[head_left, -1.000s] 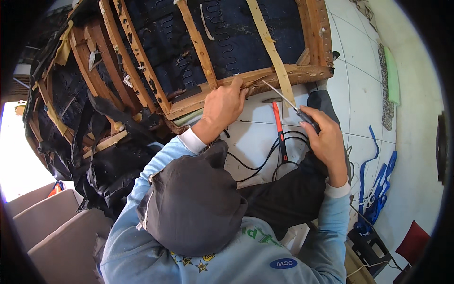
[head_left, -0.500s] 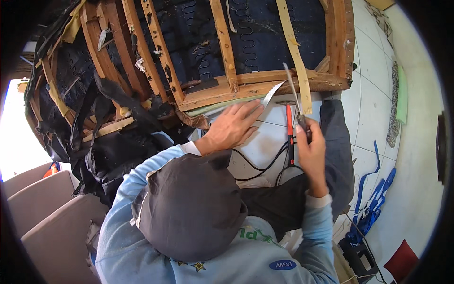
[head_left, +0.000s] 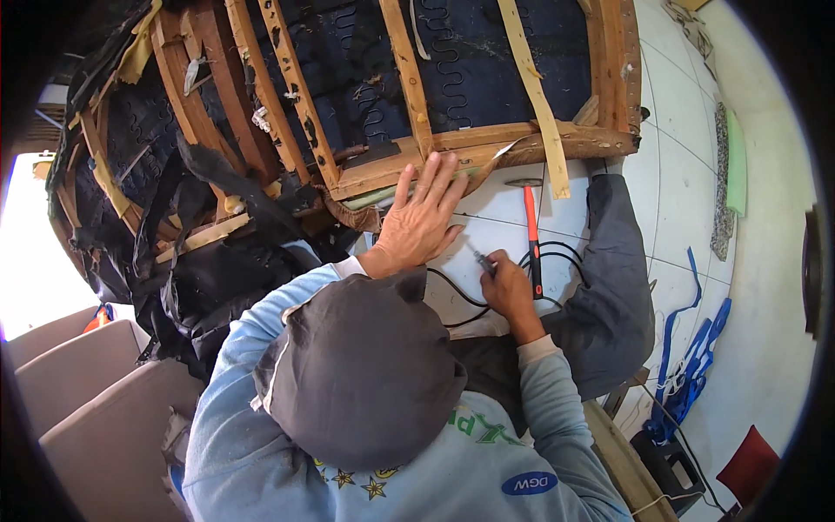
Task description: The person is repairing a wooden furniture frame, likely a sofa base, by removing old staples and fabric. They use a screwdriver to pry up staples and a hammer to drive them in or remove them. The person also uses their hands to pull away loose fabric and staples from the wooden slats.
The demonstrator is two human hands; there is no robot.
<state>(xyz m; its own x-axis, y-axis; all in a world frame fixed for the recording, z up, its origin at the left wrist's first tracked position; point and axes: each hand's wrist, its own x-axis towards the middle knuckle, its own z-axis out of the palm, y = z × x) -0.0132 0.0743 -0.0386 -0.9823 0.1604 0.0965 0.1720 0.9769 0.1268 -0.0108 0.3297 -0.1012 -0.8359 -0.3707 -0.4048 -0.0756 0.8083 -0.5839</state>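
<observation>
Your right grip (head_left: 506, 283) clasps the screwdriver-like tool (head_left: 484, 262), held clear of the upholstery frame (head_left: 618, 74). Your left grip (head_left: 419, 222) grasps nothing, fingers spread against the lower rail (head_left: 380, 177) and brown fabric edging (head_left: 526, 154), seemingly steadying them.

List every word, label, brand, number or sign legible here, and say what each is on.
Lettering is described, not copied.
Light-blue sweatshirt: large green letters, only partly visible beside the dark cap.
Same sweatshirt: blue oval badge with short pale lettering.
Hammer: small red mark near the handle's end, too small to read.
Tool in the right hand: no readable text.
</observation>
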